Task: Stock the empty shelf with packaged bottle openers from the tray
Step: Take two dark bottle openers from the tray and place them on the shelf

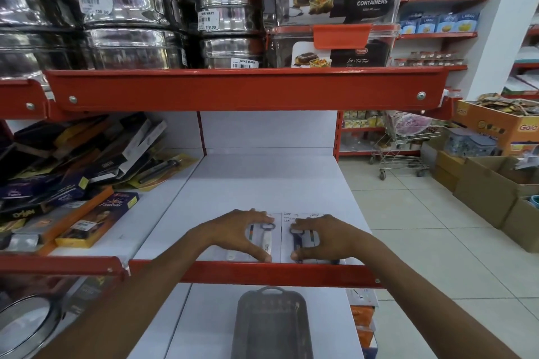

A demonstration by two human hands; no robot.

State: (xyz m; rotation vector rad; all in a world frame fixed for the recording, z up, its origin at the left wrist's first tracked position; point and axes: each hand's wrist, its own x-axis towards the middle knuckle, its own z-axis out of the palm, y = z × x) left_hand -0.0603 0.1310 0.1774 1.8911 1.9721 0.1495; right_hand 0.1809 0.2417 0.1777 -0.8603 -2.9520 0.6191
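Note:
Two packaged bottle openers lie flat side by side at the front of the white shelf (262, 183), just behind its red lip. The left pack (267, 237) holds a white-handled opener; my left hand (242, 232) rests on it with fingers spread over its edges. The right pack (303, 237) holds a dark blue opener, with my right hand (323, 237) spread over it, thumb at its near edge. Both hands press on the packs without lifting them. A dark grey tray (272, 326) sits on the shelf below, and it looks empty.
Boxed knives and utensil packs (73, 183) are piled on the shelf section to the left. Steel tins (125, 9) and plastic containers (335, 9) fill the shelf above. To the right there is tiled aisle floor with a trolley (405, 148) and cardboard boxes (490, 183).

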